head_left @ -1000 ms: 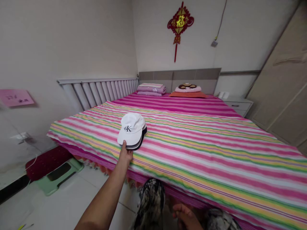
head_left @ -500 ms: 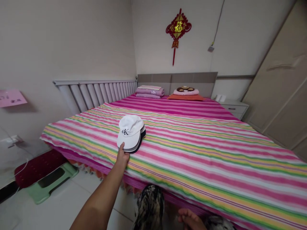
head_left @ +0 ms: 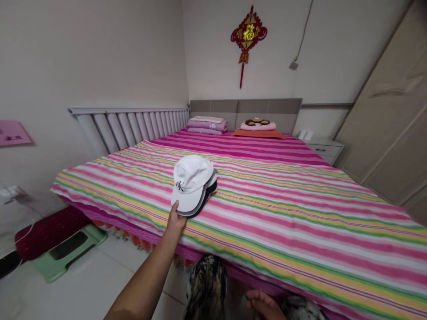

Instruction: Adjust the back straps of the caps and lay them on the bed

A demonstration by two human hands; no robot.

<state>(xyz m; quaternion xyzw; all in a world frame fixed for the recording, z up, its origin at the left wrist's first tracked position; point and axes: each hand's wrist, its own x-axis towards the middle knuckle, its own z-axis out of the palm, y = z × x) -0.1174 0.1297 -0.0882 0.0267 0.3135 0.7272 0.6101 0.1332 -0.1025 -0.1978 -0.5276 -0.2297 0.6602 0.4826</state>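
My left hand is closed on the brims of a small stack of baseball caps, thumb on top and fingers underneath. The top cap is a white baseball cap with dark "CK" letters on its front. Under it show the edges of a grey cap and a dark navy cap. The stack is over the striped bedspread; whether it touches the cloth I cannot tell. Low in the view, my right hand is between my knees with its fingers curled together. A tiny dark spot shows at its fingertips, too small to name.
Folded purple bedding and an orange pillow with a pink folded piece on it lie by the headboard. A white nightstand stands at right. At left are a white rail and a green stool.
The left hand has turned the stack of caps and shifted it a little to the right, so the letters now face more to the left. The right hand stays low between the knees.
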